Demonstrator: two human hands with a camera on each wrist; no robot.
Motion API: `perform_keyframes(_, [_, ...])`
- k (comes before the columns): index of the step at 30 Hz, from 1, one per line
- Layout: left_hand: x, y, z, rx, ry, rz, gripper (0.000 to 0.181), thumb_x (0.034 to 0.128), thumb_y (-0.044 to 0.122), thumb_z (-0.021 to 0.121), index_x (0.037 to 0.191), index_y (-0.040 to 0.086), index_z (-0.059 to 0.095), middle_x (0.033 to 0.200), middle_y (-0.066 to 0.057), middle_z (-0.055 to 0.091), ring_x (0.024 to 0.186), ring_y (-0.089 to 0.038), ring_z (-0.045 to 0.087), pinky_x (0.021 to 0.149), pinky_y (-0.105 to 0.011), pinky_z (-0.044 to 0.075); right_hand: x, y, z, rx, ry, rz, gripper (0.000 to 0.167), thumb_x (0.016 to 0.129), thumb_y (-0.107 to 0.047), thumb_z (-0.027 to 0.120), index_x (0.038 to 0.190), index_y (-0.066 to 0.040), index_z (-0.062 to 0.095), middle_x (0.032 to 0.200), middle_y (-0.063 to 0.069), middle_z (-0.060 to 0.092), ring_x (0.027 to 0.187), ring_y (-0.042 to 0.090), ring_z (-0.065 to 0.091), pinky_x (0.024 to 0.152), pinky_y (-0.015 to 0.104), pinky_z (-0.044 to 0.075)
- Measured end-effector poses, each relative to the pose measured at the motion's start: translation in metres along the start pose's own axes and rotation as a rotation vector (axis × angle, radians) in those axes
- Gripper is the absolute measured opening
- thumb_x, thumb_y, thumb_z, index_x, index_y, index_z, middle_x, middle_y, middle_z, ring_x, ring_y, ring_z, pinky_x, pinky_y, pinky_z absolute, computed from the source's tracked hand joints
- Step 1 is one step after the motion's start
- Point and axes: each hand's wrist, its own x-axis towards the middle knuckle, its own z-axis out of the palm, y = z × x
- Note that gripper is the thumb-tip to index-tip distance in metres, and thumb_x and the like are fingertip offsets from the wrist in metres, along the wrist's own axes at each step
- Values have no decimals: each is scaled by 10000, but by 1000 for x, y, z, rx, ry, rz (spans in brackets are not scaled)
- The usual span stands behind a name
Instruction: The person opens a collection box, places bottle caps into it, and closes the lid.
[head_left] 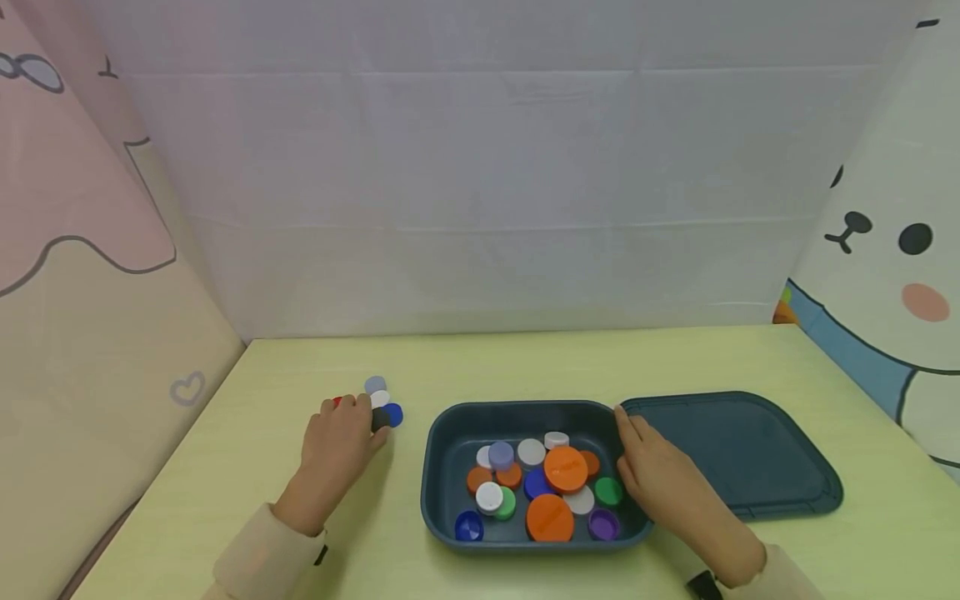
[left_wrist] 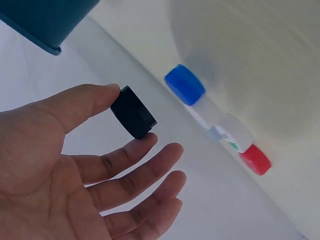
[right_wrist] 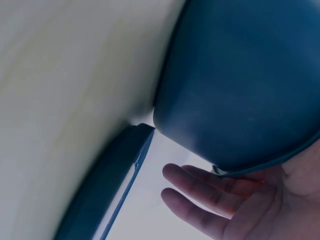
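My left hand point(head_left: 335, 442) pinches a black bottle cap point(left_wrist: 133, 112) between thumb and index finger, the other fingers loosely bent beside it. Close by on the table are a blue cap point(left_wrist: 185, 85), a white cap point(head_left: 380, 398), a pale lavender cap point(head_left: 375, 384) and a red cap point(left_wrist: 255, 160). A dark blue box point(head_left: 517, 408) holds many loose caps, among them an orange cap point(head_left: 566, 469), a green cap point(head_left: 608, 492) and a purple cap point(head_left: 603, 524). My right hand point(head_left: 667, 479) holds the box's right rim, fingers along the outside; its thumb is hidden in the right wrist view.
A dark blue lid point(head_left: 738, 454) lies flat on the pale yellow table point(head_left: 360, 558), right of the box and close to its wall. White cloth point(head_left: 480, 192) hangs behind the table, and printed cloths stand at the left and right sides.
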Motion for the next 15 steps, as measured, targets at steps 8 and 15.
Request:
perform_keyframes(8, [-5,17,-12,26,95,56,379,756,309,721,803,-12,526,720,-120,526,666,-309,502,557,-377,436,0,0,0,1,-4,1,531,854,-106,550,1318,95,391,1159,210,533,912,247,586,744,391,507])
perform_keyframes(15, [-8,32,-20,25,127,100,391,744,320,733,777,6,502,692,-92,487,624,-264,440,516,-311,385,0,0,0,-6,-2,-3,532,853,-107,552,1317,98,390,1148,209,535,889,234,579,730,382,507])
